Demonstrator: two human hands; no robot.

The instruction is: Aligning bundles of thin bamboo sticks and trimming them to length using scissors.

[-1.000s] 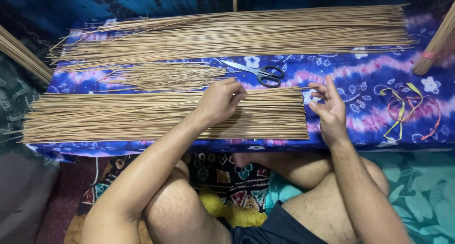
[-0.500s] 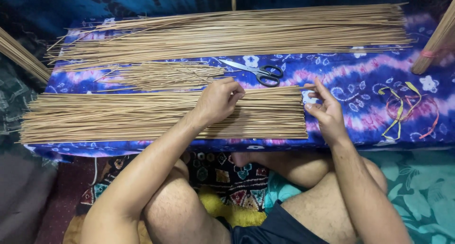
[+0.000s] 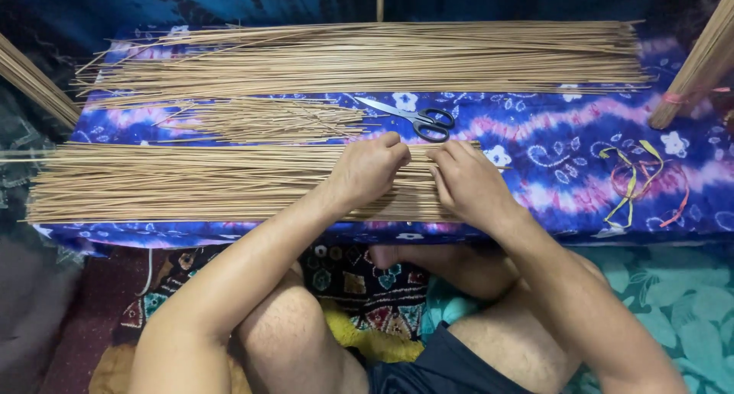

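1. Near sticks [image 3: 191, 183]: a flat layer of thin tan sticks lies lengthwise along the front edge of the table [image 3: 566, 145], which is covered in a blue and purple patterned cloth.
2. Left hand [image 3: 371, 168]: rests palm down on the right part of the near sticks, fingers curled, tips pressing the top sticks. Whether any stick is pinched under the fingers cannot be told.
3. Right hand [image 3: 470, 183]: lies on the right end of the same layer, fingers bent and touching the stick ends (the grip itself is hidden under the fingers).
4. Change from one second ago: the right hand stood raised off the end of the layer, beside it, fingers partly spread; it has now come down and inward onto the stick ends. The two hands were apart; they now sit just beside each other.
5. Change, left hand: position on the layer is nearly unchanged.
6. Scissors [image 3: 417, 118]: lie on the cloth just beyond the hands, blades pointing left, unmoved.
7. Short sticks [image 3: 267, 120]: a small loose pile left of the scissors, between the two long layers.
8. Far sticks [image 3: 367, 57]: a wider layer along the back edge of the table.
9. Ribbons [image 3: 638, 180]: yellow and red strips on the cloth, right of the right hand, well apart from it.
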